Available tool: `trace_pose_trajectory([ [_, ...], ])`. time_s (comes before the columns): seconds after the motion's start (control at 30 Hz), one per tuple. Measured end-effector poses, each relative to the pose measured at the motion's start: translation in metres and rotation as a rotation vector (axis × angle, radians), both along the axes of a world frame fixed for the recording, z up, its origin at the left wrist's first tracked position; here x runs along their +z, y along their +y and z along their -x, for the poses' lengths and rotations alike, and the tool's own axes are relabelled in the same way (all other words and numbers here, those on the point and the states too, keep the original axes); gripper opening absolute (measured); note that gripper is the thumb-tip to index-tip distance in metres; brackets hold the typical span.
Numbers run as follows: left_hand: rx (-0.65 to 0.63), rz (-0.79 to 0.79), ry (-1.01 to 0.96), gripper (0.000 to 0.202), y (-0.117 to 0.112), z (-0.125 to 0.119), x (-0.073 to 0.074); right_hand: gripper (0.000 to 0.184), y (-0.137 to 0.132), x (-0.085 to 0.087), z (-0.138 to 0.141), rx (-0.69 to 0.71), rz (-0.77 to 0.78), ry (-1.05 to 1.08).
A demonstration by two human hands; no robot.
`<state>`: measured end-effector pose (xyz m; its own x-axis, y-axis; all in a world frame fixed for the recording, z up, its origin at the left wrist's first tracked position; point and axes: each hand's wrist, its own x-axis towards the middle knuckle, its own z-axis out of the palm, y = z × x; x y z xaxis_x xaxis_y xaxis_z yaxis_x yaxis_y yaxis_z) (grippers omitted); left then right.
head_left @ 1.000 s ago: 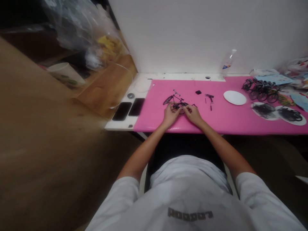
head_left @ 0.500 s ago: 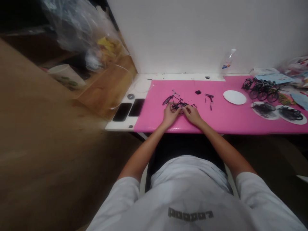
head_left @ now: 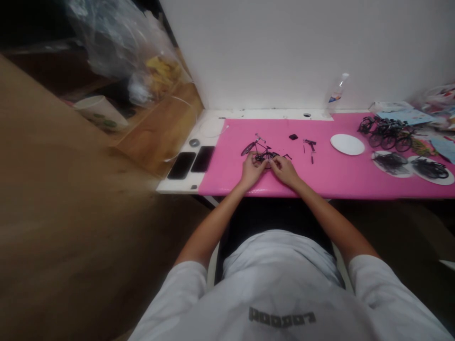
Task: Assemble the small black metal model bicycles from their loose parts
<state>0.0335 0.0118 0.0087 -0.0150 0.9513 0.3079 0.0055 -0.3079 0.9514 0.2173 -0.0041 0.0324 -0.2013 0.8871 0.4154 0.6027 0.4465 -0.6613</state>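
Note:
A small dark model bicycle (head_left: 261, 145) lies tilted on the pink table cover (head_left: 231, 175), its handlebar and one wheel pointing away from me to the left. My left hand (head_left: 252, 168) grips its near end, fingers closed around the frame and wheel. Opposite it, my right hand (head_left: 283, 169) pinches the same end of the bicycle, its fingertips almost meeting those of the left. What exactly sits between the fingertips is too small to make out. To the right lie a few small black parts (head_left: 310, 142) and a black square piece (head_left: 293, 137).
Two dark phones (head_left: 202, 158) lie at the table's left end. A white plate (head_left: 347, 144) is on the right, near two plates of black parts (head_left: 428, 169) and several model bicycles (head_left: 386, 130). A plastic bottle (head_left: 337, 94) stands by the wall.
The whole view has shifted very slightly. Both hands keep their hold on the model bicycle, with no clear movement of the parts around it.

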Motion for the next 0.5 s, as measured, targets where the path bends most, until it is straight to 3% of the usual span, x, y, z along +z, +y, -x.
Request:
trace_pose_trajectory([
  [0.27,-0.043,-0.017,0.018,0.039,-0.0045,-0.0001,0.0064,0.034,-0.0008,-0.0007,0.0009,-0.060,-0.004,-0.061],
  [0.5,-0.090,0.033,0.019,0.041,-0.0065,-0.0016,0.0071,0.046,0.0039,-0.0054,-0.0004,-0.087,-0.020,-0.070],
])
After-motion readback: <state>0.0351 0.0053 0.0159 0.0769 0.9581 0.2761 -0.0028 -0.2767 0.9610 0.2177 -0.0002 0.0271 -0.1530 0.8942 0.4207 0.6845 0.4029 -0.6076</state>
